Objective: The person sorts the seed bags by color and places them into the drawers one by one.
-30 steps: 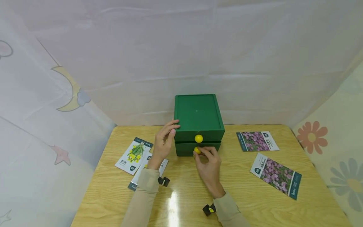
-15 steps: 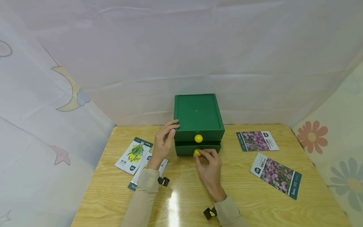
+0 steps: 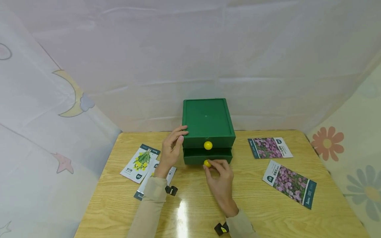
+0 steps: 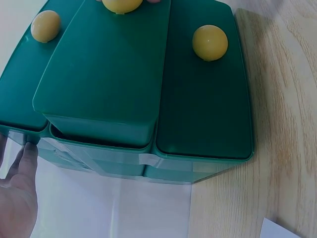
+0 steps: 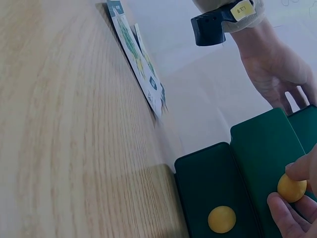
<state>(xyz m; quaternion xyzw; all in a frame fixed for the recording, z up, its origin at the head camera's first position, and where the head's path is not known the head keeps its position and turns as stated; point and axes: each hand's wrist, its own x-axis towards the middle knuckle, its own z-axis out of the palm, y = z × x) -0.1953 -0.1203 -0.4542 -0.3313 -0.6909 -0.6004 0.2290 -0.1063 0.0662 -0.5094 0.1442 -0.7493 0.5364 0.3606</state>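
A green cabinet [image 3: 206,119] with three stacked drawers stands at the back of the table. My right hand [image 3: 220,185] pinches the round yellow knob [image 5: 291,188] of the middle drawer [image 4: 99,74] between thumb and fingers. That drawer juts out past the other two, and a dark gap shows above its front. My left hand [image 3: 171,150] rests against the cabinet's left side, its fingertips on the top edge. Above the pulled drawer, the top drawer's yellow knob [image 3: 208,145] is untouched. The bottom drawer [image 5: 208,183], with its own knob [image 5: 222,219], sits flush; the head view hides it.
Left of the cabinet, a seed packet with yellow flowers [image 3: 140,163] lies beside a second packet [image 3: 171,175] partly under my left forearm. On the right lie two purple-flower packets, one farther back [image 3: 269,148] and one nearer [image 3: 290,185]. Patterned cloth [image 3: 190,66] hangs around the wooden table [image 3: 119,211].
The middle drawer has slid out a little toward me, widening the gap above its front. My right hand has moved back with the knob; my left hand has stayed on the cabinet.
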